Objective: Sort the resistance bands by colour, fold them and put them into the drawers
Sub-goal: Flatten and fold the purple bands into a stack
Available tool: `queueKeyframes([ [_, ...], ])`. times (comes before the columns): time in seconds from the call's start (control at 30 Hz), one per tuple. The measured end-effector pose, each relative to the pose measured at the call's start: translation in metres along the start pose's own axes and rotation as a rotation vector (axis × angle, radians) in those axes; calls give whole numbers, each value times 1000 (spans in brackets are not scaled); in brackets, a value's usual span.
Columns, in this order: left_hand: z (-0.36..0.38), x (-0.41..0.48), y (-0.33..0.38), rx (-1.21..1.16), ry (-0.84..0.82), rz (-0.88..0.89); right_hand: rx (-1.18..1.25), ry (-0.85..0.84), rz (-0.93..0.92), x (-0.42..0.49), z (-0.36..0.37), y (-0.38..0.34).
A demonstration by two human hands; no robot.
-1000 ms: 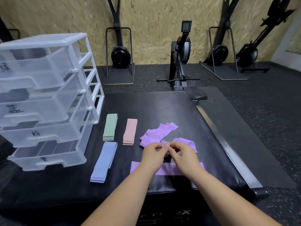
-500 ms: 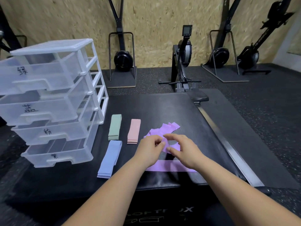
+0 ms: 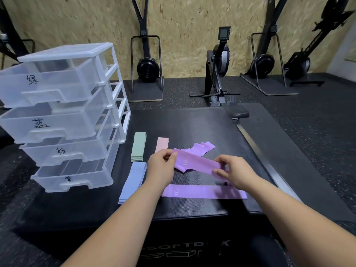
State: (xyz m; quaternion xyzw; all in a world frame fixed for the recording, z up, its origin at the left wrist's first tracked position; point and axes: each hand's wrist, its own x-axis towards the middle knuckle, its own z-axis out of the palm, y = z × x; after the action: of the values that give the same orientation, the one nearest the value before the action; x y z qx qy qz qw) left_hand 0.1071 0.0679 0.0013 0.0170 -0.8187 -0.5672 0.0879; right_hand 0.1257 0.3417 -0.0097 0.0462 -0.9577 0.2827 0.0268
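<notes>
**Purple band stretched between my two hands**

I hold a purple band (image 3: 198, 163) just above the middle of the black padded box (image 3: 183, 124), its printed "10" facing up. My left hand (image 3: 160, 166) pinches the band's left end, thumb on top and fingers curled beneath. My right hand (image 3: 234, 173) pinches the right end between thumb and fingertips. The band runs slightly downhill from left to right.

Below it, near the front edge of the box, a second purple band (image 3: 204, 191) lies flat and straight, parallel to that edge. Behind my hands, a loose heap of purple bands (image 3: 205, 147) fans out toward the right edge.

Left of my left hand sit three folded stacks: the pink bands (image 3: 162, 144) closest, the green bands (image 3: 139, 146) beside them, and the blue bands (image 3: 133, 181) nearer the front edge.

At the box's left edge stands a clear drawer unit (image 3: 63, 116) of four drawers, each pulled partly out and marked with a handwritten character. A rowing machine (image 3: 219, 70) stands on the floor beyond the far edge.
</notes>
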Motion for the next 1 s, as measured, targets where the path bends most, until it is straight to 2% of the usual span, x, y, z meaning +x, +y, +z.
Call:
queueKeyframes([
  [0.17,-8,3,-12,-32,73,-55,-13,20,29,-7,-20,18],
  [0.47,-12,-7,-34,50,80,-124,53,58,139,-23,-32,49],
  [0.63,-17,-17,-46,147,61,-124,323,82,199,-40,-24,59],
  [0.73,-19,-22,-53,210,38,-124,393,117,260,-47,-13,68],
  [1.0,-13,-31,-75,327,-1,-92,267,255,328,-59,19,82],
])
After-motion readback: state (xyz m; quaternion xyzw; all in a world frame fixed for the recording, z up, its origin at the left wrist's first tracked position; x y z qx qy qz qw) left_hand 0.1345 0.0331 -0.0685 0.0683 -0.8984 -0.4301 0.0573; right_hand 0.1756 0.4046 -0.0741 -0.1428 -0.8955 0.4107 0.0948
